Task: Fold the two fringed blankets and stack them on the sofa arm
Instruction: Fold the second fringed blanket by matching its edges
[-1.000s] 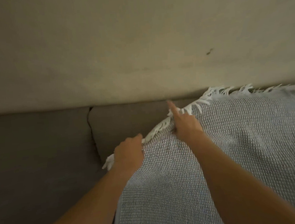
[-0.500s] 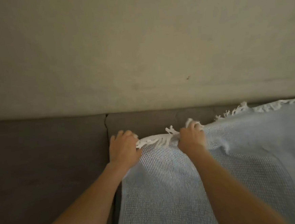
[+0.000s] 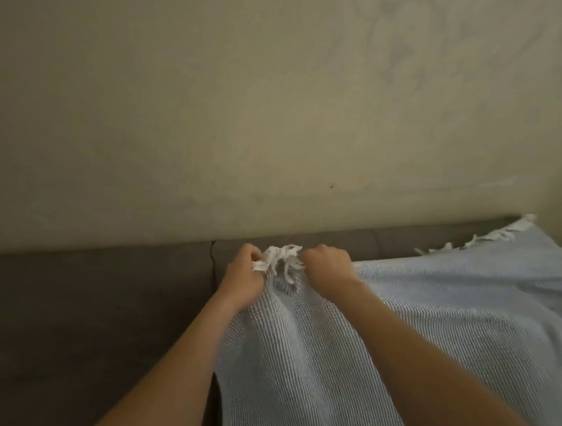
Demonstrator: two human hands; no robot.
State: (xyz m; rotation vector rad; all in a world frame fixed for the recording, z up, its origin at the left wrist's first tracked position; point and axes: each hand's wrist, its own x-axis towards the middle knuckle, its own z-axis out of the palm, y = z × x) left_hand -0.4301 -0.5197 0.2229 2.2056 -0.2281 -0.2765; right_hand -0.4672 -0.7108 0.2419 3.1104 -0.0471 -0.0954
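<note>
Both hands had drawn together just below mid-frame. The left hand and right hand, spread apart along the edge a second before, now sat almost touching, fingers clenched on the bunched white fringe. The pale blue blanket lay over the dark sofa across the lower right. This looked like gathering the edge for a first fold; no second blanket showed.

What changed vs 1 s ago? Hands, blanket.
The left hand and right hand closed in on each other along the fringe, bunching it between them. Both now grip it. The blanket still lies spread over the sofa.
</note>
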